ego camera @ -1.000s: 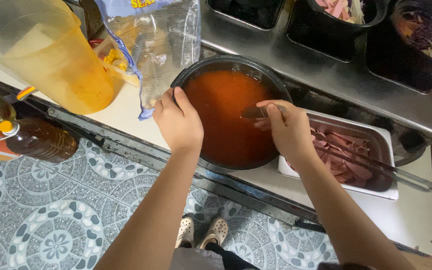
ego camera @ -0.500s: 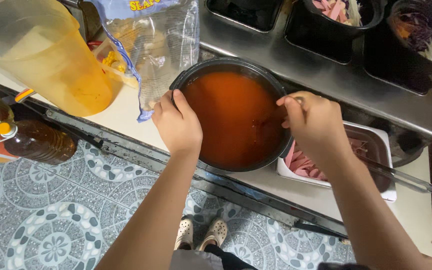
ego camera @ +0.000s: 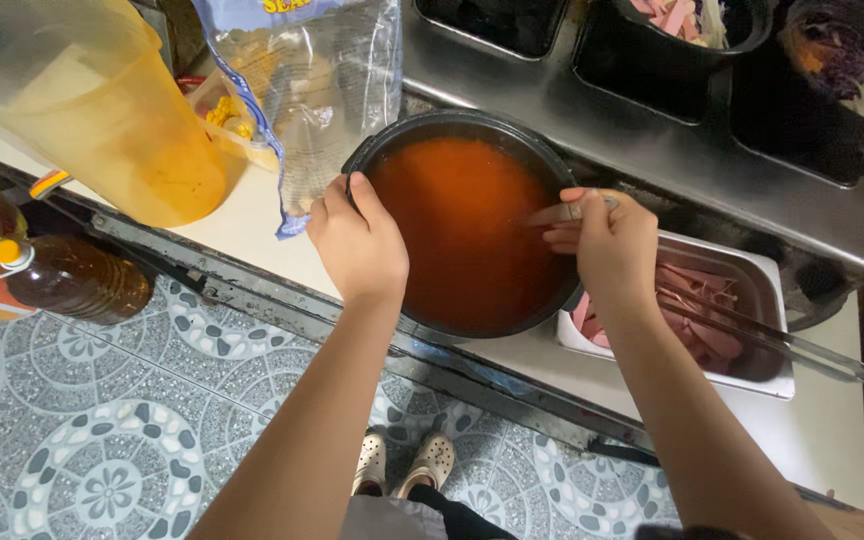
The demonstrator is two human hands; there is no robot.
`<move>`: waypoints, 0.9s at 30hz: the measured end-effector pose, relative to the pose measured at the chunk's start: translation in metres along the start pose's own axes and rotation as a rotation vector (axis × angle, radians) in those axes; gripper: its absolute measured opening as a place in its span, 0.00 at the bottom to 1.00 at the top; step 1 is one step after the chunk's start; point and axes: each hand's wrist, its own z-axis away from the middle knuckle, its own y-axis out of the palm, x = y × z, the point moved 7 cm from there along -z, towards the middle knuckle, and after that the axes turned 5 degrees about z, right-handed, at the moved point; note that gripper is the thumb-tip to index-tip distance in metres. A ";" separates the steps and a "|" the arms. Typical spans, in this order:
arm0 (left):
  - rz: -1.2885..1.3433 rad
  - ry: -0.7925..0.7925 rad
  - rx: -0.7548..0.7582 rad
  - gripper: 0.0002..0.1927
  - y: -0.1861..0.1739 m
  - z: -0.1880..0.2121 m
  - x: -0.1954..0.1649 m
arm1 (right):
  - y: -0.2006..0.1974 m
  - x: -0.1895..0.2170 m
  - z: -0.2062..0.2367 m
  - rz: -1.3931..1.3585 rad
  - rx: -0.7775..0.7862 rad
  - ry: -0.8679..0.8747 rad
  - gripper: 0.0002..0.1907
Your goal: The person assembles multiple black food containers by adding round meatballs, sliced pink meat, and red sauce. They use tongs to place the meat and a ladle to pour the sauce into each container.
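Over the black pot of orange-red sauce, right hand grips a spoon.

Yellow plastic jug and clear bag on table, left. Steel tray of sliced meat, right. Amber bottle below, above patterned floor.

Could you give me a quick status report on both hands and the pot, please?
Left hand gripping pot rim. Right hand holding utensil dipped in orange-red liquid. Meat tray beside pot.
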 end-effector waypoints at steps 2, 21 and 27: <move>0.014 -0.025 0.009 0.25 0.000 0.000 0.001 | -0.003 -0.003 -0.001 -0.019 -0.024 0.039 0.16; 0.008 -0.016 0.007 0.25 0.001 0.001 0.001 | -0.028 0.041 -0.001 -0.149 -0.192 -0.035 0.18; -0.007 0.003 -0.002 0.25 0.001 0.002 0.001 | -0.035 0.056 0.008 -0.140 -0.228 -0.065 0.16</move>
